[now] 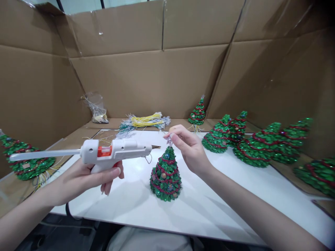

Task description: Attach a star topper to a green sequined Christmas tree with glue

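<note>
My left hand (96,177) is wrapped round the grip of a white hot glue gun (128,149). A long translucent glue stick (44,154) sticks out of its back, and its nozzle points right, close to the tip of a small Christmas tree. That green tree (165,176), with red garland and little ornaments, stands upright on the white table. At its tip my right hand (190,148) pinches a clear star topper (170,140) between thumb and fingers. The star sits at or just above the tip; whether it is fixed there I cannot tell.
More trees stand to the right (258,146), at the back (197,113) and at the left edge (28,160). Bundled yellow and white wires (146,120) lie at the back, near a clear plastic bag (98,108). Cardboard walls (146,76) enclose the white table (125,209).
</note>
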Demonstrator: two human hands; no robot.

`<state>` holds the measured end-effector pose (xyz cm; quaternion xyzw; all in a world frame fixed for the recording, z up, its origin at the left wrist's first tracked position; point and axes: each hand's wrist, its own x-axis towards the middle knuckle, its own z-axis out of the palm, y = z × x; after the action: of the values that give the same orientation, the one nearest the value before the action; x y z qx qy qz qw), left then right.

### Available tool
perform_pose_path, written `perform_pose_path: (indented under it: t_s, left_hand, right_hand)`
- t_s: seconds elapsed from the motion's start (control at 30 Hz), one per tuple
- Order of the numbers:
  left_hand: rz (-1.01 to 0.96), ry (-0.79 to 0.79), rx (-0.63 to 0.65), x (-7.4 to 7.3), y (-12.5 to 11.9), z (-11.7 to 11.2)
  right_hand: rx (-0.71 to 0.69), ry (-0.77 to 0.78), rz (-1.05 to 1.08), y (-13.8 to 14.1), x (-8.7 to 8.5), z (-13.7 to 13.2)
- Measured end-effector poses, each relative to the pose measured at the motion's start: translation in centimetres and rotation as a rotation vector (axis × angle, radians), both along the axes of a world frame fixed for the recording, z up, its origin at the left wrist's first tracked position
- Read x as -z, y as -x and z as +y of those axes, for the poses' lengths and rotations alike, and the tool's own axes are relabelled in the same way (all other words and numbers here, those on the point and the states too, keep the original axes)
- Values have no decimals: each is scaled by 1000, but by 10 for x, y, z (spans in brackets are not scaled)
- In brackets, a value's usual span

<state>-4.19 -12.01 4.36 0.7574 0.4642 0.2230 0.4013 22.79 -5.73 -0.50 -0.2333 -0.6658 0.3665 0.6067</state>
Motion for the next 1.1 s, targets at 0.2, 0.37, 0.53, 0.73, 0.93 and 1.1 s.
perform_pose_path:
  t_s: [0.2, 0.37, 0.53, 0.73, 0.93, 1.1]
  left_hand:
    - [-63, -17, 1, 16, 17, 7]
    - [-51, -23, -33, 21, 25, 7]
    - [-23, -14, -69, 25, 30, 6]
    - [-20, -9, -99, 28, 34, 5]
    - [7, 39, -160, 26, 30, 5]
    - [-6, 48, -161, 28, 30, 5]
  right_hand:
    - [-8, -6, -6, -2, 3, -1]
    - [-23, 2, 12, -1, 3, -2]
    - [-14, -28, -2, 1, 1, -4]
    - [-12, -1, 13, 2, 5, -5]
    - [-86, 54, 84, 4, 12, -3]
    - [-144, 72, 147, 9, 16, -3]
